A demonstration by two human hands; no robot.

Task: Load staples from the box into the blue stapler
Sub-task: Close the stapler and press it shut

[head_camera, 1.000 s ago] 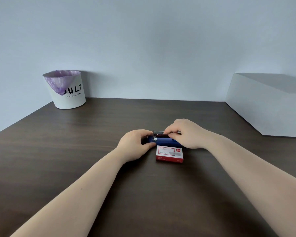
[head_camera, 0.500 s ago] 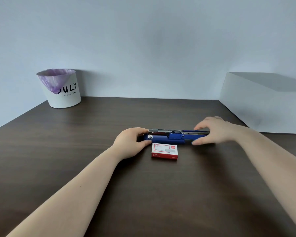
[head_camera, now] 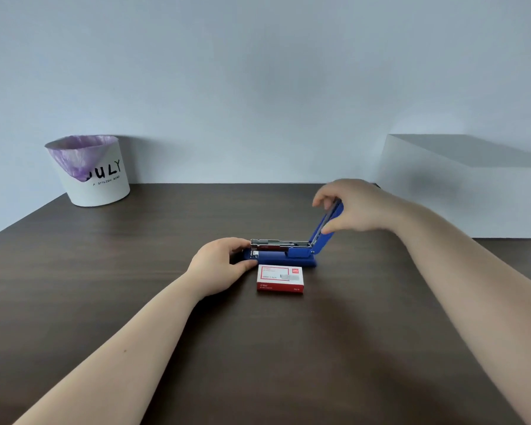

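Raised since half a second ago: blue plastic stapler lid, pinched by right hand, tilting up; left hand clasps its front on dark wooden table. Closed red-and-white cardboard staple box lies just beside; contents hidden. White bin, purple liner, far left.

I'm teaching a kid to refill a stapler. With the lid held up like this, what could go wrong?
1. The right hand holds the stapler lid only by its tip; if it slips, it could snap down on fingers.
2. The left hand pins just the front end, so the base may pivot.
3. The staple box is still closed; opening it needs a hand freed.
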